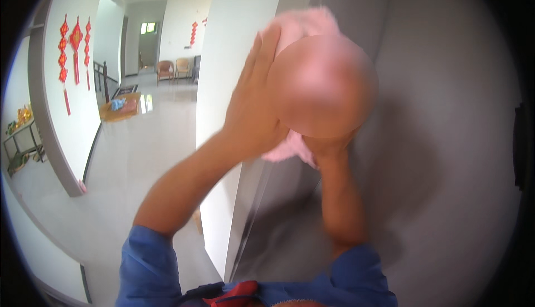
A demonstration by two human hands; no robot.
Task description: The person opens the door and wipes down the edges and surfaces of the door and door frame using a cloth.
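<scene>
Both my arms reach up in front of me beside a grey door-like panel [446, 84]. A fluffy pink cloth [309, 20] is bunched between my hands, one part rising above them and a corner hanging below. My left hand [253, 103] presses against the cloth's left side, its fingers long and pointing up. My right hand [331, 142] is at the lower right of the cloth; a round blurred patch covers most of its fingers and the middle of the cloth.
A white wall edge [239, 39] stands left of the panel. Farther left, a tiled floor [150, 156] leads to chairs [165, 69] and a stair railing [103, 78]. Red hanging ornaments [76, 45] decorate the left wall. A dark handle-like piece [519, 145] sits at the far right.
</scene>
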